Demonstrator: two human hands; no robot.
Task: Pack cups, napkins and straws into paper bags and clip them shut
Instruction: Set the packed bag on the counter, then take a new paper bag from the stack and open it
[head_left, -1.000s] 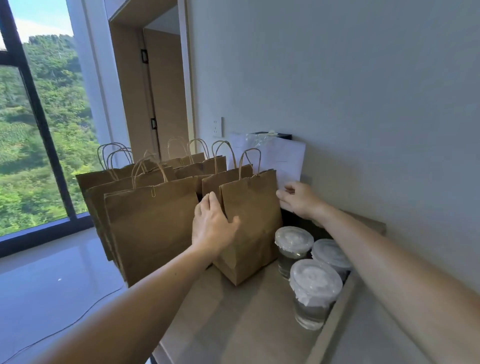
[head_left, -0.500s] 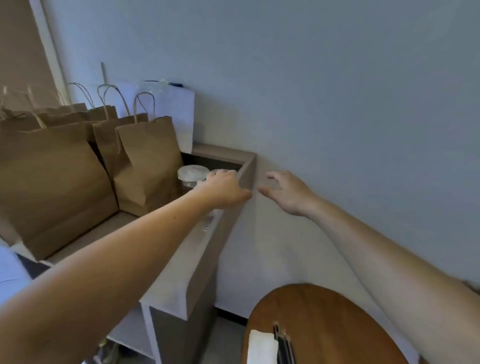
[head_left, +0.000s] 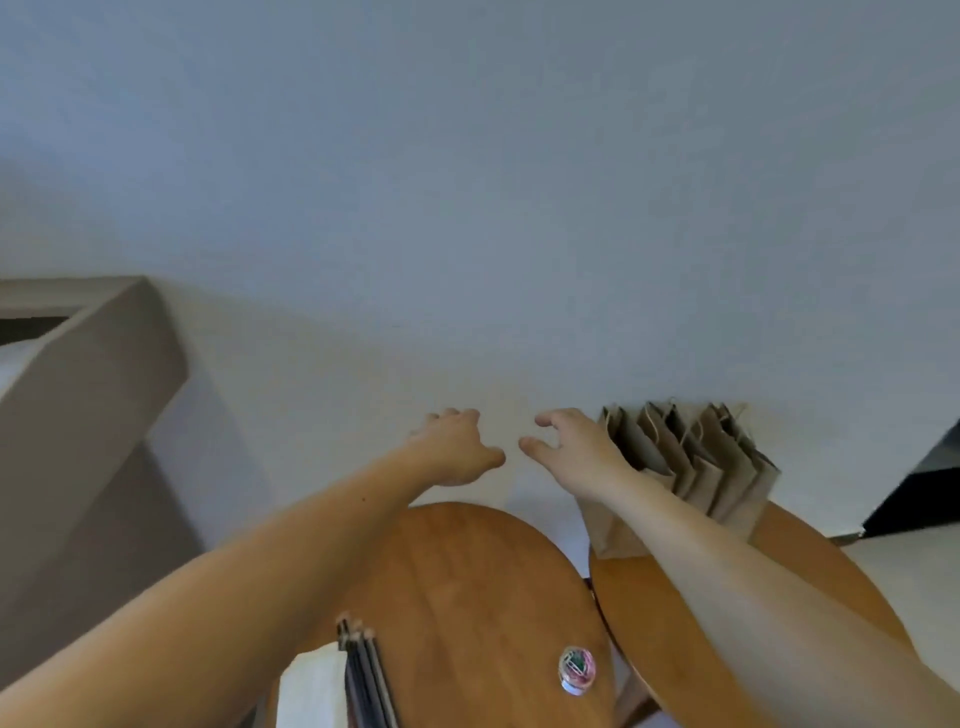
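Reaching over what, and how much room is there? the listener asks.

The describer answers: Both bare arms stretch over a round wooden table towards a plain pale wall. The left hand and right hand hover past the table's far curved edge, thumbs close but apart. Their fingers are loosely spread and grasp nothing. A second round table sits just beside the first, with a narrow gap between the rims.

What else is around?

A grey-brown cabinet juts out at the left and a dark block stands at the far right. On the near table lie dark straws, a white stack of napkins under them, and a small clear tub of coloured clips.

And the bags?

Folded brown paper bags stand in a fanned row at the back of the second table, against the wall, with twine handles up. The right forearm crosses in front of them. Whether the right hand touches them, I cannot tell.
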